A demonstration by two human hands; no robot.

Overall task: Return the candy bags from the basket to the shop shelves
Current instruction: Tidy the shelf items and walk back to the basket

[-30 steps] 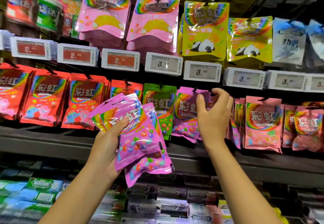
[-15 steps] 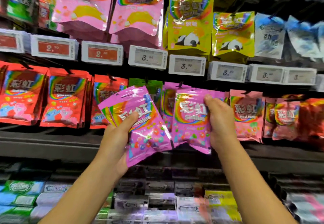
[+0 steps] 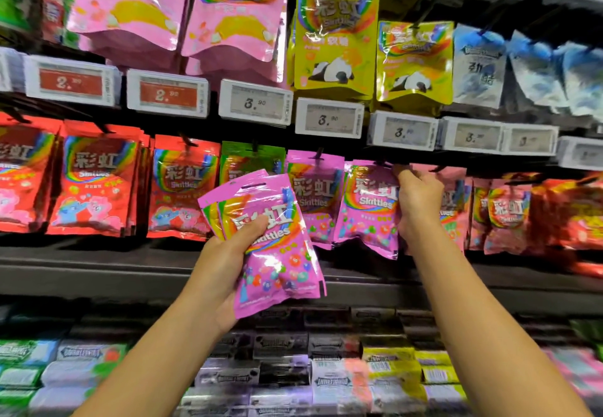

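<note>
My left hand (image 3: 225,269) grips a small stack of purple Skittles bags (image 3: 274,253), thumb across the front, held in front of the middle shelf row. My right hand (image 3: 417,201) pinches the top right corner of another purple Skittles bag (image 3: 368,211) up at a peg under the price rail; its top edge sits level with the peg. Just left of it a purple bag (image 3: 315,194) hangs on the neighbouring peg. The basket is out of view.
Red Skittles bags (image 3: 94,181) and a green bag (image 3: 251,159) hang to the left, light pink bags (image 3: 502,214) to the right. White price tags (image 3: 329,119) line the rail above. Pink and yellow pouches (image 3: 336,38) hang on the top row. Gum packs (image 3: 284,371) fill the lower shelf.
My right hand took one purple bag from the stack and lifted it up and right to the peg. My left hand stayed in place with the remaining bags.
</note>
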